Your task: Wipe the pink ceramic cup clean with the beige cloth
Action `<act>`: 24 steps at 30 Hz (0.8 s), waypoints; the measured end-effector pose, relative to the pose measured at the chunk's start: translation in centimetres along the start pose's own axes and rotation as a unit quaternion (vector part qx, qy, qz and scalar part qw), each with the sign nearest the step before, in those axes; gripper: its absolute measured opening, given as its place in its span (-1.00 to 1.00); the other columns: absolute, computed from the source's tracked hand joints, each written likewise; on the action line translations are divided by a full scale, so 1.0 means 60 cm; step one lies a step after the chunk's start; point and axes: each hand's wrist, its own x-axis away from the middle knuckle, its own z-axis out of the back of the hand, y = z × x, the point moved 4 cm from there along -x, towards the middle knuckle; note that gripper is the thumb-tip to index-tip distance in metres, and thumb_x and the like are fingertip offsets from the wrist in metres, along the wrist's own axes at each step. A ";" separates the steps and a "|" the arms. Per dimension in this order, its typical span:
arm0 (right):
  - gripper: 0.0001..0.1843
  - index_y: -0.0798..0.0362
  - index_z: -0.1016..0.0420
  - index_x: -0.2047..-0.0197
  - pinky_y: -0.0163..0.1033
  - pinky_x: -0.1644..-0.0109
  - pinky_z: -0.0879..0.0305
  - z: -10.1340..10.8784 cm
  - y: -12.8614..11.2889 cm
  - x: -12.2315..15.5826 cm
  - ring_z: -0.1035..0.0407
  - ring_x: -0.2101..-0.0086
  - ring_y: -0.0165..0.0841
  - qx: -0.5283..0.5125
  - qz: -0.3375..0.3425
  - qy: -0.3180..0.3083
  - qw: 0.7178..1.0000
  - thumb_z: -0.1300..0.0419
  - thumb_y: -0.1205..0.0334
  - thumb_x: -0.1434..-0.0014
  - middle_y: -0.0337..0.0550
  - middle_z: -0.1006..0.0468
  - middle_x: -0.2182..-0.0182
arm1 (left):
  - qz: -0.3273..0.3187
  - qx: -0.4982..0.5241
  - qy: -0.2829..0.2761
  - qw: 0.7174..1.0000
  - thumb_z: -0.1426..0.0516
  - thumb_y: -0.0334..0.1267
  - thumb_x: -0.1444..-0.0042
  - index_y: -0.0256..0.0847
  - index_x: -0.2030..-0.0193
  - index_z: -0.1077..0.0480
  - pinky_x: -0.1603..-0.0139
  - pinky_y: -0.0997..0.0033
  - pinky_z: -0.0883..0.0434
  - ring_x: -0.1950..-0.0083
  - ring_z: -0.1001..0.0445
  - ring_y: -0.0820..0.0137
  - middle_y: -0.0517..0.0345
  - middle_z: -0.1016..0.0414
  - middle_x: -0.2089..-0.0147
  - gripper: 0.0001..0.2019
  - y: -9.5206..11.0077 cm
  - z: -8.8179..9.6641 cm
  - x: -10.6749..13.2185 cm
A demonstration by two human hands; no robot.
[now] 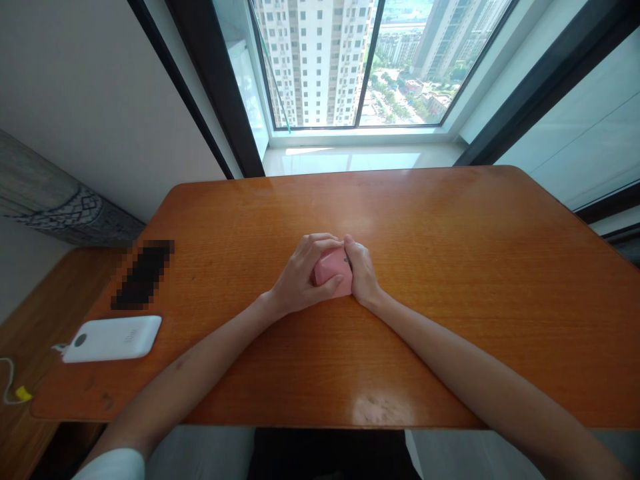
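Observation:
A small pink object (334,268) with rounded corners, possibly a little case, sits between my two hands over the middle of the table. My left hand (306,272) wraps round its left side, fingers over the far top edge and thumb along the near face. On the opposite side, my right hand (363,272) grips it, with the thumb up by the top edge. A tiny dark mark shows on the pink surface near the right thumb. Both palms hide much of the object, so its exact kind is unclear.
The wooden table (450,267) has rounded corners. At its left lie a white power bank (113,339) with a cable plugged in and a dark pixelated item (143,275). A grey patterned curtain (70,193) hangs at the left. Beyond the far edge is a window (360,67).

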 end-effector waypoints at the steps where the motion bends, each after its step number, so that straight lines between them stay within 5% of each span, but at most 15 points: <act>1: -0.24 -0.05 -0.27 0.52 -0.24 0.43 -0.11 -0.001 0.000 0.001 -0.11 0.50 -0.41 -0.001 -0.003 -0.014 1.000 -0.11 -0.56 -0.35 -0.30 -0.25 0.56 | 0.049 0.039 0.005 0.998 -0.24 0.05 -0.44 -0.06 -0.33 -0.40 -0.29 0.08 -0.52 -0.21 -0.56 0.15 -0.05 -0.55 -0.23 -0.56 -0.004 -0.001 0.000; 5: -0.22 -0.06 -0.24 0.55 -0.25 0.47 -0.05 -0.006 -0.003 0.006 -0.08 0.55 -0.44 -0.010 -0.015 -0.049 0.999 -0.11 -0.57 -0.35 -0.33 -0.23 0.62 | 0.233 0.153 0.013 0.960 -0.10 0.22 -0.51 -0.11 -0.20 -0.44 0.05 0.33 -0.50 0.09 -0.52 0.32 0.08 -0.59 -0.02 -0.55 -0.016 -0.009 0.007; 8: -0.21 -0.05 -0.24 0.54 -0.26 0.48 -0.05 -0.007 -0.005 0.007 -0.08 0.56 -0.45 -0.014 -0.013 -0.049 0.999 -0.10 -0.58 -0.35 -0.34 -0.23 0.62 | 0.248 0.155 0.018 0.956 -0.12 0.26 -0.48 -0.11 -0.20 -0.43 -0.01 0.30 -0.51 0.04 -0.54 0.30 0.06 -0.59 -0.05 -0.51 -0.016 -0.011 0.009; 10: -0.21 -0.05 -0.23 0.54 -0.26 0.48 -0.05 -0.008 -0.007 0.007 -0.07 0.56 -0.45 -0.017 -0.013 -0.054 0.998 -0.10 -0.57 -0.37 -0.34 -0.23 0.62 | 0.209 0.120 0.041 0.970 -0.11 0.23 -0.51 -0.10 -0.27 -0.41 -0.18 0.20 -0.53 -0.11 -0.57 0.23 0.00 -0.58 -0.17 -0.52 -0.016 -0.006 0.009; 13: -0.22 -0.05 -0.21 0.54 -0.26 0.46 -0.05 -0.009 -0.009 0.004 -0.06 0.55 -0.45 -0.018 -0.008 -0.058 0.998 -0.11 -0.54 -0.38 -0.34 -0.22 0.61 | 0.056 0.033 0.068 0.996 -0.11 0.20 -0.51 -0.07 -0.38 -0.36 -0.42 -0.04 -0.47 -0.37 -0.50 0.08 -0.13 -0.49 -0.35 -0.49 -0.008 0.006 0.008; 17: -0.23 -0.03 -0.28 0.52 -0.26 0.45 -0.10 -0.008 -0.006 -0.002 -0.11 0.52 -0.43 -0.022 -0.023 -0.029 0.999 -0.13 -0.55 -0.35 -0.31 -0.27 0.58 | -0.129 -0.108 0.010 0.986 -0.26 0.14 -0.37 -0.01 -0.49 -0.26 -0.45 -0.24 -0.47 -0.45 -0.44 -0.06 -0.18 -0.44 -0.42 -0.34 0.004 0.004 0.014; 24: -0.27 -0.04 -0.31 0.50 -0.27 0.42 -0.13 -0.005 -0.006 -0.005 -0.14 0.47 -0.41 -0.023 -0.013 0.002 1.000 -0.17 -0.51 -0.34 -0.28 -0.28 0.52 | -0.082 -0.096 -0.004 0.992 -0.22 -0.04 -0.44 -0.04 -0.46 -0.26 -0.45 -0.16 -0.47 -0.39 -0.44 0.03 -0.15 -0.47 -0.35 -0.47 0.007 -0.001 0.008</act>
